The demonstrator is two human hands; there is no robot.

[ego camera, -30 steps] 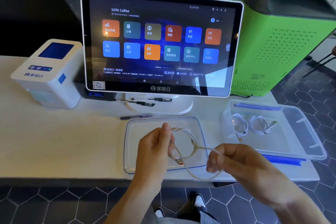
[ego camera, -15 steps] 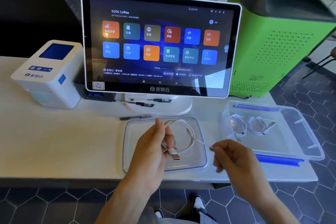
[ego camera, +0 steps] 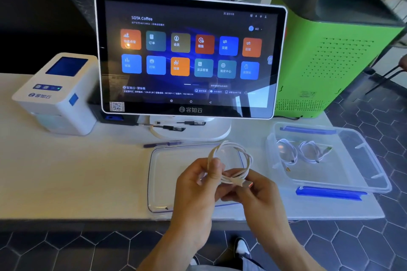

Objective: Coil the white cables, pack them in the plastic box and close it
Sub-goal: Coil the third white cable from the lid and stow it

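White cable (ego camera: 233,160), already turned into a few loops, is between my two hands above the clear lid (ego camera: 163,182) that lies on the worktop (ego camera: 66,171). My left hand (ego camera: 198,185) is closed on the left side of the coil, thumb pressing the strands together. My right hand (ego camera: 253,191) is closed under the lower strands, where the connector with the orange tip (ego camera: 247,183) comes out.

I judge that the coiling of this cable is almost done. To finish it well, I should keep the loops the same width, not let the left thumb open, and tuck the loose connector end around or through the bundle so the coil does not spring apart. I should not pull hard near the connector.

The plastic box (ego camera: 374,174) stands open at my right on the worktop, with two coiled cables (ego camera: 301,153) already inside it. There is free room in front of them for this coil.
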